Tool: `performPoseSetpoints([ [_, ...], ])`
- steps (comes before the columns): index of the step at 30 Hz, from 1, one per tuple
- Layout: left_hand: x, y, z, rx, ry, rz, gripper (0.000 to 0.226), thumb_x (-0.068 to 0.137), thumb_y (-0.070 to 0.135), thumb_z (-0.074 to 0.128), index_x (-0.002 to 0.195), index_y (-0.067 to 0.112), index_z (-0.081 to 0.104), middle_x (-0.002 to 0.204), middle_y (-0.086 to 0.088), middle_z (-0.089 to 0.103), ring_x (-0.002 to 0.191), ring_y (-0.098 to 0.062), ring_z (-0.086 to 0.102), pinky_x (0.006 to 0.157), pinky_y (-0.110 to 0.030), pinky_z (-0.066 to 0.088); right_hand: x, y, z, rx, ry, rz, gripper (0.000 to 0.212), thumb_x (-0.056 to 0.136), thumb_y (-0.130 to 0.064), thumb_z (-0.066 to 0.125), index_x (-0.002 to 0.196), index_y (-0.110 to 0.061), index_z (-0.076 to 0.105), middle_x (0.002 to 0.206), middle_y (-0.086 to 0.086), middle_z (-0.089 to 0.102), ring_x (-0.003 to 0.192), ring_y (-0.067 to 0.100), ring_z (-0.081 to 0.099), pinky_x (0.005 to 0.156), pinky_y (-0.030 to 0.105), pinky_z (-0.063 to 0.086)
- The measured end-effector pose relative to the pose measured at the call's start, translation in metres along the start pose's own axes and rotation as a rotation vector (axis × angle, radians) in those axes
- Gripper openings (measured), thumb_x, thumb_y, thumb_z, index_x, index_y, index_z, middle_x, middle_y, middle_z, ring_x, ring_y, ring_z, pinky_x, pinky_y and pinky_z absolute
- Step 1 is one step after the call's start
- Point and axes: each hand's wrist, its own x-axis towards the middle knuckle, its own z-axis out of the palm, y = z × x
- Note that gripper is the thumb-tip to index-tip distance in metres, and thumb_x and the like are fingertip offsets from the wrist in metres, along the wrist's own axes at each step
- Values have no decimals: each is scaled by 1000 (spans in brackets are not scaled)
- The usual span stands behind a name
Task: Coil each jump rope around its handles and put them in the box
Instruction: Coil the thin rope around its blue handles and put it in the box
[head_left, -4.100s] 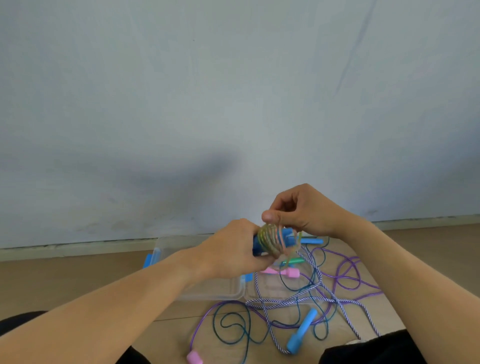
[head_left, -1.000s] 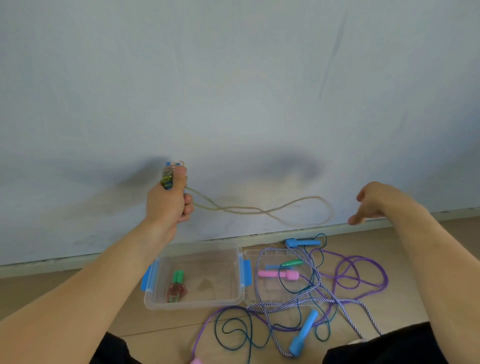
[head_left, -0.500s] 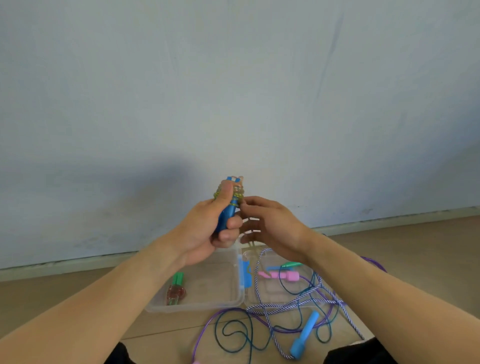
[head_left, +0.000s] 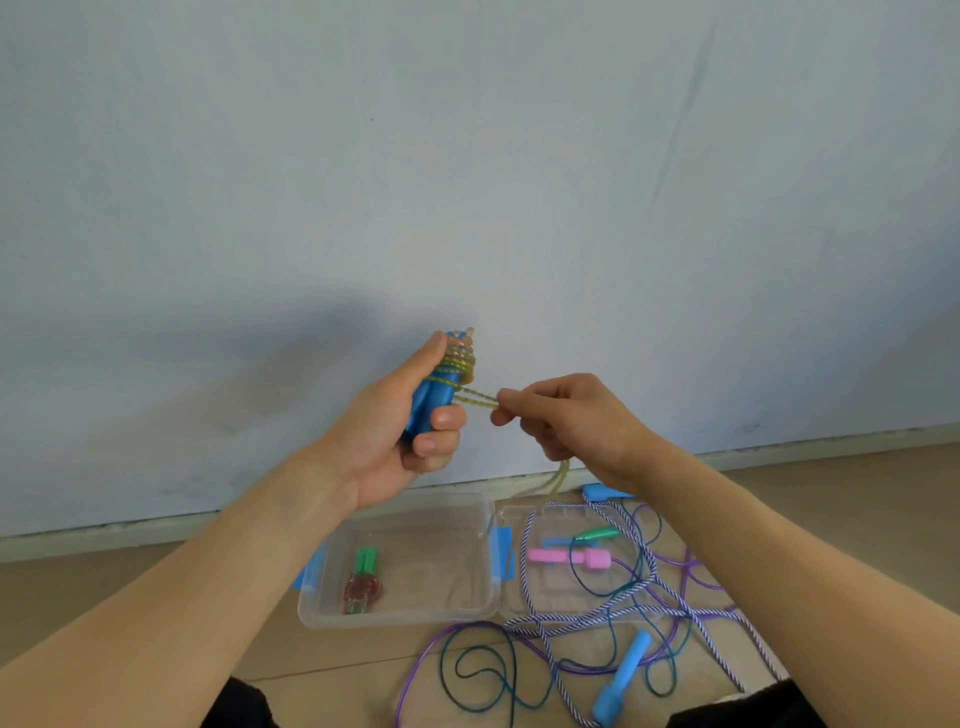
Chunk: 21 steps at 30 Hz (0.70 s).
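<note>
Pale blue wall behind, wooden floor below. Left hand raised, fingers wrapped round paired blue handles, held upright, yellow-green rope coiled near their top. Right hand just beside, fingers pinching the free rope length, slack hanging down toward the floor. Clear box on floor, one coiled green-handled rope inside. Lid alongside, under tangled purple, teal and striped ropes
</note>
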Motion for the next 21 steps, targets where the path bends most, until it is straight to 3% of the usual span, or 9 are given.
performPoseSetpoints([
  [5, 6, -9, -3, 463, 220, 127, 46, 92, 58, 52, 102, 14, 56, 59, -5, 48, 42, -16, 35, 41, -18, 22, -8, -12, -5, -400, -123, -105, 27, 92, -39, 65, 81, -18, 78, 54, 0, 41, 46, 10, 33, 47, 20, 29],
  [9, 13, -25, -2, 712, 249, 53, 51, 92, 58, 53, 101, 8, 55, 60, -6, 52, 42, -19, 40, 38, -19, 30, -17, -8, -2, -708, -182, -252, 16, 88, -32, 68, 83, -19, 74, 52, -5, 48, 47, 7, 38, 50, 18, 35],
  [12, 21, -37, -10, 1029, 256, 64, 57, 88, 66, 52, 95, 10, 51, 64, -6, 53, 54, -23, 50, 52, -37, 47, -24, -1, -6, -818, -201, -312, 17, 89, -31, 65, 84, -17, 74, 55, -2, 56, 49, 12, 44, 52, 24, 39],
  [15, 19, -44, -4, 1204, 166, -52, 56, 89, 70, 42, 96, 15, 51, 66, -5, 59, 56, -22, 58, 63, -38, 56, -26, 3, -11, -839, -155, -395, 28, 94, -37, 61, 85, -15, 75, 62, 4, 65, 55, 20, 52, 55, 34, 43],
  [18, 13, -43, 11, 1098, -29, -220, 78, 88, 77, 15, 109, 15, 55, 67, -6, 54, 49, -18, 52, 47, -28, 50, -28, 2, -13, -777, -137, -429, 21, 92, -33, 65, 84, -18, 77, 64, 0, 69, 55, 15, 56, 56, 33, 47],
  [21, 8, -43, 15, 725, -287, -478, 100, 69, 90, -4, 96, 13, 54, 58, -5, 39, 43, -13, 26, 42, -19, 23, -29, 0, -17, -553, -194, -328, 11, 87, -18, 70, 79, -16, 78, 63, -3, 71, 54, 7, 55, 54, 29, 47],
])
